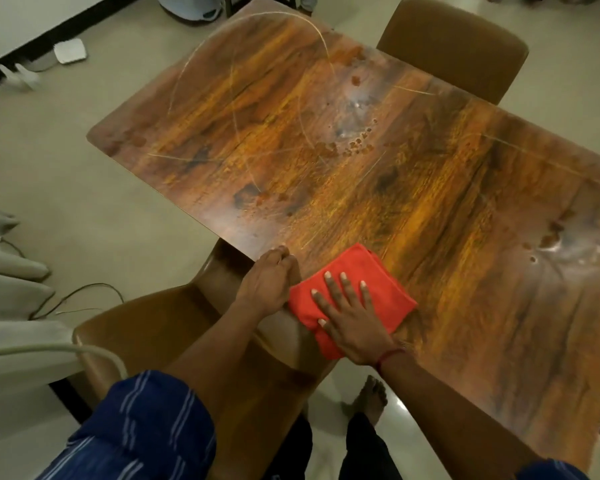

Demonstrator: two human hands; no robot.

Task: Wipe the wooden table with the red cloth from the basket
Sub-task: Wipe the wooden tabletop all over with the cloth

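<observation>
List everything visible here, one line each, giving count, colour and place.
wooden table: one, orange-brown, scratched, centre
spots: many, reddish-brown, middle of the table
red cloth: one, red, folded, at the table's near edge
chairs: two, brown, one at the far side, one at the near side
flat device: one, white, floor at upper left
cables: a few, thin, floor at left
draped fabric: pale grey, left border
foot: one, bare, floor below the table's edge
sleeves: two, blue striped, bottom corners
wrist thread: one, red, right wrist
left hand: fingers curled, at the table's edge beside the cloth
right hand: fingers straight, pressing flat on the cloth
</observation>
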